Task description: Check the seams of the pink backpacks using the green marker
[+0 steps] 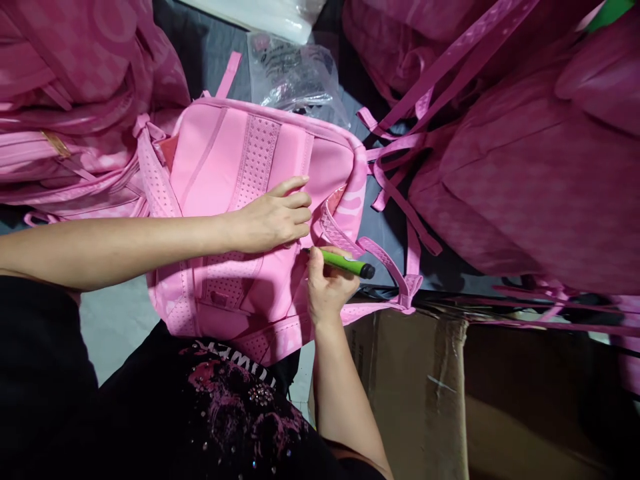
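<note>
A pink backpack [205,157] lies in front of me, with its padded back panel and dotted mesh strips facing up. Across its middle rests my left hand [277,217], fingers curled over and gripping a fold of the panel. My right hand [330,287] is closed around a green marker [345,261] with a black end. The marker's dark tip points left at the panel, just below my left fingertips; whether it touches the fabric I cannot tell. A shoulder strap [345,237] loops out on the right side.
Pink backpacks are heaped at the left [75,87] and the right [525,180], their straps hanging loose over the dark table [220,37]. Behind my backpack lies a clear plastic bag [295,73]. An open cardboard box [415,387] stands below the table edge at the lower right.
</note>
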Tool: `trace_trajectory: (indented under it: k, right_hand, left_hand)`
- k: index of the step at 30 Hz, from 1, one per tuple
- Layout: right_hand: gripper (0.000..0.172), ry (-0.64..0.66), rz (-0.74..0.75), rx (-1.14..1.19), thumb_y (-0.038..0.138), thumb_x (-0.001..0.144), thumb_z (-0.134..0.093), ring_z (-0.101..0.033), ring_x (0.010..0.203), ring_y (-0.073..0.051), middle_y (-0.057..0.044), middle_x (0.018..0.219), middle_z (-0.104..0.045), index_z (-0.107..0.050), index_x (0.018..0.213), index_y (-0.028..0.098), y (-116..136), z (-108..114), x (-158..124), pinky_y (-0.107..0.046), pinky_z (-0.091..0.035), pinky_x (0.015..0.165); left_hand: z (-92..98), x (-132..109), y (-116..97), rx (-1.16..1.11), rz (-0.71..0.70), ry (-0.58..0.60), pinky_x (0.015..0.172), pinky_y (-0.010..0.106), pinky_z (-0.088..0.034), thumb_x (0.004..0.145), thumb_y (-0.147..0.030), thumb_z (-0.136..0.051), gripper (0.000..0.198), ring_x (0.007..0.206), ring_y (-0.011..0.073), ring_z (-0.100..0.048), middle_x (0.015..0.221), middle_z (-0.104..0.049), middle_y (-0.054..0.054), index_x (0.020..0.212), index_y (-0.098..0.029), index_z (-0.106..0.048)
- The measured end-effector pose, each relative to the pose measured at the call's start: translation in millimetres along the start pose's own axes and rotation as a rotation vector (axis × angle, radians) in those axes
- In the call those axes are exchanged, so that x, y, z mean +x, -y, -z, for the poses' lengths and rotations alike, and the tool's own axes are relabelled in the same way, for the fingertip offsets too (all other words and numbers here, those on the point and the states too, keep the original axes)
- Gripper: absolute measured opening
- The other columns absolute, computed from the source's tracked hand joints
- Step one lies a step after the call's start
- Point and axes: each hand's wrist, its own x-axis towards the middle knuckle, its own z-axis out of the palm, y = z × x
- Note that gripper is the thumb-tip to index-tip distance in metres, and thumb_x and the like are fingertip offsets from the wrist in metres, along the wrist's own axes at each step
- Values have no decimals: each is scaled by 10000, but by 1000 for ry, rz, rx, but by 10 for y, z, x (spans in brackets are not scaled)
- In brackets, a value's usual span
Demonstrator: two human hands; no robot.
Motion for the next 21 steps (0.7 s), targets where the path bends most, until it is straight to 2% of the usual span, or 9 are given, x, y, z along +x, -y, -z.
trace_trajectory:
  k: [4, 6, 9, 12, 14, 16, 18, 19, 21]
  right_hand:
    - [192, 39, -76, 79, 366, 902, -664, -698, 762, -181, -43, 829, -703, -661, 884, 175, -11, 12, -36, -336, -587, 756]
    - [225, 57, -145, 141, 393, 888, -678, -706, 770, -191, -47, 829, -702, -653, 890, 170, 37, 46, -81, -352, -600, 758]
    - [251, -6, -199, 298, 368, 908, -666, -731, 843, -193, -82, 1032, -702, -646, 1057, 168, 222, 157, -115, -350, -628, 745]
    - [285, -31, -24, 437, 286, 956, -612, -745, 869, -175, -73, 1140, -689, -598, 1232, 217, 524, 370, -15, -334, -642, 738]
    - [271, -23, 165, 472, 235, 966, -593, -750, 902, -189, -57, 1092, -712, -607, 1237, 236, 729, 561, 131, -347, -647, 752]
    - [267, 32, 330, 464, 204, 953, -605, -751, 924, -206, -49, 1079, -731, -630, 1214, 256, 872, 739, 285, -376, -647, 773]
    - [261, 99, 475, 390, 206, 924, -640, -748, 914, -212, -37, 1060, -749, -651, 1176, 272, 913, 836, 376, -423, -633, 839]
    - [248, 130, 537, 330, 216, 909, -654, -745, 908, -214, -33, 1036, -757, -660, 1151, 272, 891, 838, 382, -446, -617, 881]
    - [207, 193, 640, 196, 236, 898, -657, -738, 902, -213, -38, 982, -763, -669, 1103, 255, 778, 754, 323, -452, -597, 914]
  left_hand:
    - [53, 200, 129, 13, -124, 181, 1011, 399, -396, 948, -330, -529, 187, 908, 204, -565, 847, -667, 18, 877, -222, -664]
    - [114, 316, 175, 44, -136, 294, 930, 391, -411, 873, -382, -647, 170, 877, 221, -583, 825, -688, 31, 871, -213, -662]
    - [385, 419, 183, 75, -110, 383, 905, 402, -419, 848, -360, -679, 174, 816, 224, -622, 807, -714, 45, 874, -189, -680]
    - [951, 377, 55, 88, 23, 363, 912, 425, -434, 848, -343, -684, 181, 806, 225, -654, 811, -718, 56, 886, -167, -701]
    - [1400, 272, -109, 64, 149, 298, 866, 419, -454, 840, -404, -705, 251, 829, 239, -674, 780, -701, 50, 897, -159, -713]
    - [1750, 115, -303, 32, 282, 217, 786, 388, -464, 853, -513, -686, 369, 847, 256, -689, 756, -685, 52, 898, -148, -720]
    - [1870, -89, -484, -7, 405, 146, 710, 358, -454, 866, -604, -641, 468, 834, 262, -695, 748, -685, 62, 890, -144, -721]
    - [1828, -202, -556, -33, 451, 117, 678, 346, -446, 871, -616, -629, 477, 812, 256, -694, 748, -690, 64, 890, -148, -720]
    - [1580, -416, -638, -115, 468, 89, 630, 324, -430, 902, -551, -619, 401, 752, 225, -685, 763, -710, 56, 924, -162, -715]
